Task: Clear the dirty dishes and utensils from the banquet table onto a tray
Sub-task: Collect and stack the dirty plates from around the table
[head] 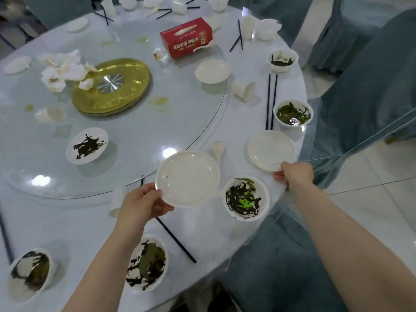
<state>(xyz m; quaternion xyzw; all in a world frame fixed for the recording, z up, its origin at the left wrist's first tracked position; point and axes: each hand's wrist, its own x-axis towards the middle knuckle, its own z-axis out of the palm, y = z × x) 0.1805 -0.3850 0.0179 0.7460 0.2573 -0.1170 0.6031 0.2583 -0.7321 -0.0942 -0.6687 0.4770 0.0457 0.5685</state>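
Note:
My left hand (141, 206) grips the near edge of a white plate (188, 177) with small crumbs, held just above the round table (67, 221). My right hand (295, 176) pinches the near rim of a second white plate (271, 149) lying at the table's right edge. Between the two plates sits a bowl (246, 199) smeared with dark and green leftovers. A white spoon (218, 150) lies beyond it. No tray is in view.
More dirty bowls (292, 113) (147, 263) (29, 273) (86, 145), black chopsticks (271, 101) (177, 240), tipped cups (244, 88), a red tissue box (186, 37) and crumpled napkins (63, 70) crowd the table and its glass turntable with gold hub (111, 84). Draped chairs (371, 97) stand right.

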